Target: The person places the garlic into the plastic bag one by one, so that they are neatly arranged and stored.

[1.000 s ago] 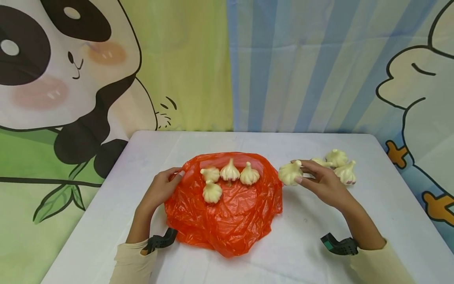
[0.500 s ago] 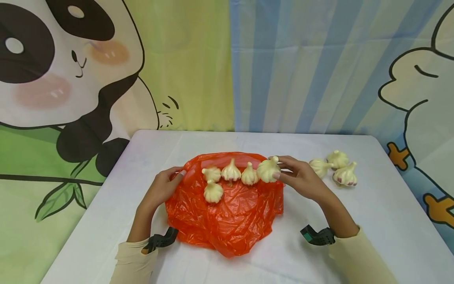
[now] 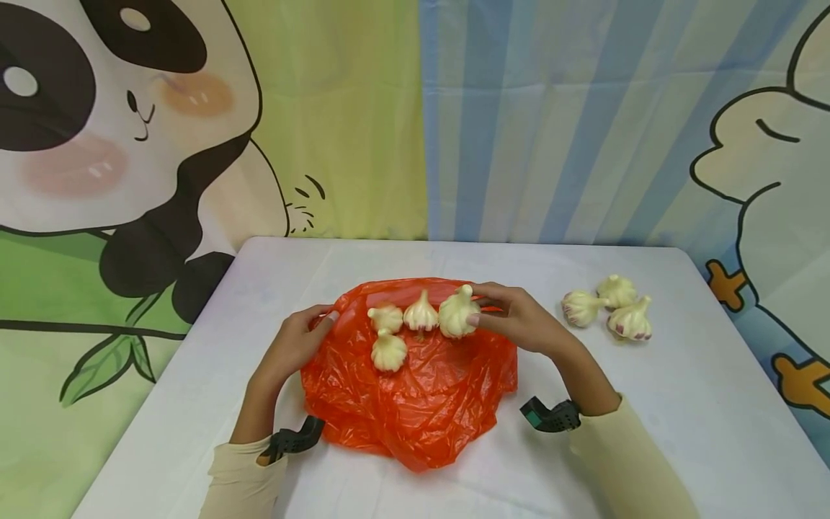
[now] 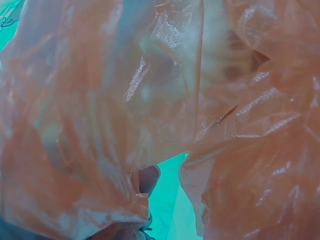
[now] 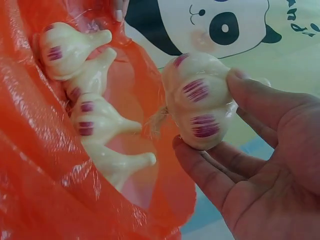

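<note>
My right hand (image 3: 519, 317) pinches a garlic bulb (image 3: 457, 312) between thumb and fingers, over the opening of a red plastic bag (image 3: 441, 407). Purple streaks mark the held bulb in the right wrist view. Inside the bag, several other garlic bulbs (image 5: 102, 122) sit close together; in the head view the held bulb covers one of them. The left hand (image 3: 295, 342) grips the bag's left rim, thumb on the inside. Crumpled bag film (image 4: 260, 150) fills most of the left wrist view and hides nearly all of that hand.
Three more garlic bulbs (image 3: 631, 319) lie grouped on the white table (image 3: 681, 404), right of the bag. Behind the far table edge hangs a printed cloth (image 3: 363, 122) with a panda and stripes. Each wrist wears a black camera strap (image 3: 551, 416).
My right hand has carried the garlic bulb leftward from beside the bag to over its opening. The left hand has kept its hold on the rim.
</note>
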A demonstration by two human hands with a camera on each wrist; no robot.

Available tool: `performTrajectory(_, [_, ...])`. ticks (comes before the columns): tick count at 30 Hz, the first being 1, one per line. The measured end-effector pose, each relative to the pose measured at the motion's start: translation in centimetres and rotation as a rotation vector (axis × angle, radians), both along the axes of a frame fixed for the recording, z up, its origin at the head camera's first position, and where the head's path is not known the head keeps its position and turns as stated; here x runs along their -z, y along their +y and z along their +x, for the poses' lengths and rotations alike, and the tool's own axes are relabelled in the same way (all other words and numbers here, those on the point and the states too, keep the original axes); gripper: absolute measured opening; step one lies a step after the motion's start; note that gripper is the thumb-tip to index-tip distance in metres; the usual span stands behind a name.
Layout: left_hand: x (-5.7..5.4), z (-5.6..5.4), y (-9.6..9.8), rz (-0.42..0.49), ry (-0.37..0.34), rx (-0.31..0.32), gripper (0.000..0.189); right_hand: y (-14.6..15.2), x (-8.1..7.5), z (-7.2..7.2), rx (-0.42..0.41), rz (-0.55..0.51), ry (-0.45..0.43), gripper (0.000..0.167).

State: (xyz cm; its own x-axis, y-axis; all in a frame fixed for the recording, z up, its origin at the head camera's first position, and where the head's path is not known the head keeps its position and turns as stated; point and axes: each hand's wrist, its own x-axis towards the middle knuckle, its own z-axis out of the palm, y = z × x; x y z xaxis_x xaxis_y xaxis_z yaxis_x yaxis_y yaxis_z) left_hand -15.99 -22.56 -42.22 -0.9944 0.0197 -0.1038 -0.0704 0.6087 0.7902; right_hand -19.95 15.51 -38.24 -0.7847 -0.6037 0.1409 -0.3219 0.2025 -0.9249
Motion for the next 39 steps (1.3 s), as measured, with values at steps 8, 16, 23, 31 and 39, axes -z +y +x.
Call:
performTrajectory(8, [0.0,0.1,-0.1,0.003,0.007,0.002,0.048,-1.9,0.4,-0.9,-0.005,0.025,-0.007,0.048])
performTrajectory(16, [0.0,0.0,-0.1,0.014,-0.003,0.000,0.048,-3.4,1.3,-1.5,-0.042,0.028,-0.050,0.049])
performTrajectory(23, [-0.1,0.0,-0.1,0.017,0.002,0.003,0.048,-4.9,1.8,-1.9,-0.151,-0.021,-0.071,0.040])
performTrajectory(31, [0.0,0.0,-0.2,0.028,-0.001,0.004,0.048,-6.0,1.9,-2.0,-0.188,0.050,-0.051,0.034])
performTrajectory(39, [-0.1,-0.1,-0.2,0.035,0.006,0.006,0.046,-6.1,2.3,-2.0,-0.226,0.181,-0.054,0.035])
